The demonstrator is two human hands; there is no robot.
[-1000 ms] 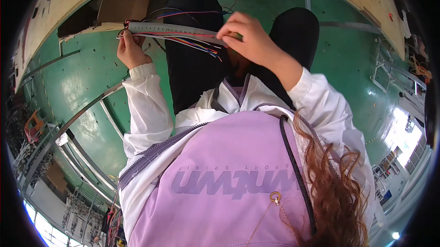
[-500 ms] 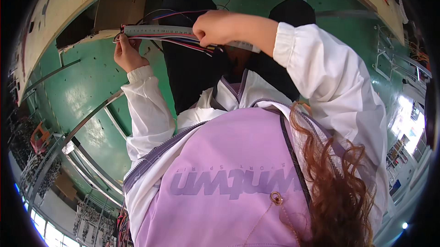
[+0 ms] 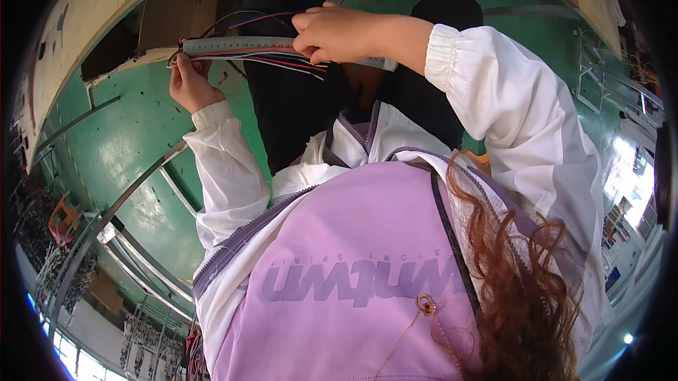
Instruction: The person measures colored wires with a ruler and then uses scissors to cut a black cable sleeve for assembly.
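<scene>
Left hand (image 3: 189,86) pinches the left end of slim red, blue, white and black wires (image 3: 272,60) fanned along a grey ruler's (image 3: 236,45) near side above the left thigh (image 3: 300,109), right hand (image 3: 340,33) curled over the ruler, grip unclear.

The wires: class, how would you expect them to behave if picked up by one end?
The wires would probably feel light, being thin strands. They would likely bend and splay easily, as their loose ends spread apart near the right hand. Yet they may be springy rather than limp, since they run nearly straight alongside the ruler.
</scene>
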